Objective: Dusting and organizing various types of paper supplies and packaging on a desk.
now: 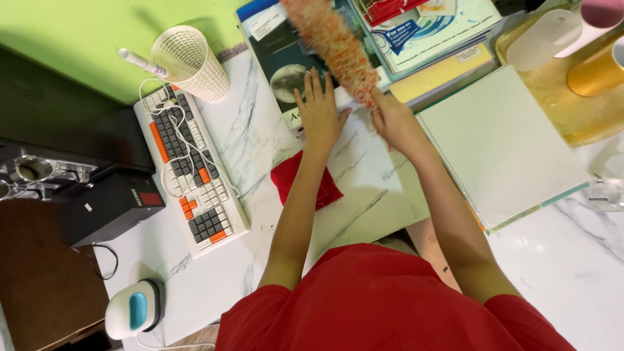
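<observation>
Orange fluffy duster [335,45] gripped in right hand [393,120]; left hand [320,114], fingers spread flat, should keep steadying the dark book [279,65] under light strokes.

White and orange keyboard [190,172], woven cup [190,62], red cloth [286,179], pale green board [500,146], gold cylinder [597,71]

Single head camera looks steeply down, close over the marble desk [260,136]

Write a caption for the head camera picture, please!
Right hand sweeps an orange duster over books while left hand rests flat.
</observation>
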